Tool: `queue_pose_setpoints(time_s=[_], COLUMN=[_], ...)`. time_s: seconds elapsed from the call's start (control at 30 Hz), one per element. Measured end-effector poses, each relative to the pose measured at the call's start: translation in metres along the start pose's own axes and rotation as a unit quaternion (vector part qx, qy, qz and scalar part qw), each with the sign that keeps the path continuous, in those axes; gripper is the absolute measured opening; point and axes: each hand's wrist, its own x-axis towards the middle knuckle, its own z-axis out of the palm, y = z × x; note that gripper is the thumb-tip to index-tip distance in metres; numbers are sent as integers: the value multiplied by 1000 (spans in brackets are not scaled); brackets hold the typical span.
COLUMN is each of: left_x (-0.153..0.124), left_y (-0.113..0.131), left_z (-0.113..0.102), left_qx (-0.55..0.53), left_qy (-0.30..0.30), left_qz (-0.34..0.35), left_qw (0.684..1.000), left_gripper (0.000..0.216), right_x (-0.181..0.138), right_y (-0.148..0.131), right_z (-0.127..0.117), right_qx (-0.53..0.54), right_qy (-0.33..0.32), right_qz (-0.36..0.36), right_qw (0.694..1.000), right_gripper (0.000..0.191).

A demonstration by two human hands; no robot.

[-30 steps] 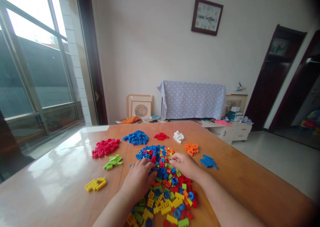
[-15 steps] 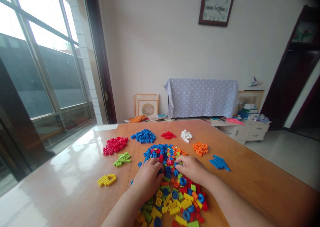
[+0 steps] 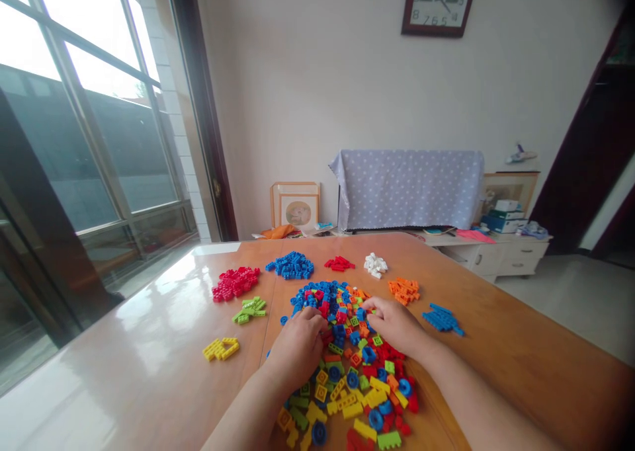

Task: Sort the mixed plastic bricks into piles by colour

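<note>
A mixed pile of small plastic bricks (image 3: 347, 371) in blue, red, yellow, green and orange lies on the wooden table (image 3: 520, 371). My left hand (image 3: 296, 348) rests knuckles-up on the pile's left side, fingers curled down into the bricks. My right hand (image 3: 394, 324) sits on the pile's upper right, its fingertips pinched among the bricks near the top. What either hand holds, if anything, is hidden under the fingers.
Sorted heaps ring the pile: red (image 3: 235, 283), blue (image 3: 290, 265), small red (image 3: 339, 264), white (image 3: 376, 264), orange (image 3: 404, 290), blue plates (image 3: 442, 319), green (image 3: 249, 310), yellow (image 3: 221, 349). Beyond the table stand a cloth-covered object (image 3: 407, 190), a low cabinet (image 3: 501, 252) and windows at left.
The view has drifted, shifting the scene right and slightly up in frame. Both hands stay on the pile; the left has edged forward and the right fingers have worked further into the bricks.
</note>
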Motion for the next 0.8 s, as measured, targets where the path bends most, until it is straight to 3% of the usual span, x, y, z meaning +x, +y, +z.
queue_pose_setpoints(time_s=[0.23, 0.4, 0.6, 0.67, 0.8], left_x=[-1, -1, -1, -2, -2], left_y=[-1, -1, -4, -5, -7], left_z=[3, 3, 5, 6, 8], left_qx=[10, 12, 12, 12, 13], left_qy=[16, 6, 16, 18, 19], left_qz=[-3, -4, 15, 16, 15], left_qw=[1000, 1000, 1000, 1000, 1000], left_gripper=[25, 25, 24, 24, 25], right_x=[-2, -18, -39, -40, -38], right_y=[3, -9, -35, -38, -38], right_z=[-11, -31, -41, -38, -29], right_qx=[42, 96, 71, 44, 3], right_qy=[-12, -159, -295, -303, -249], right_qz=[9, -18, -46, -54, -55], right_qw=[999, 983, 952, 950, 967], right_gripper=[20, 17, 34, 36, 26])
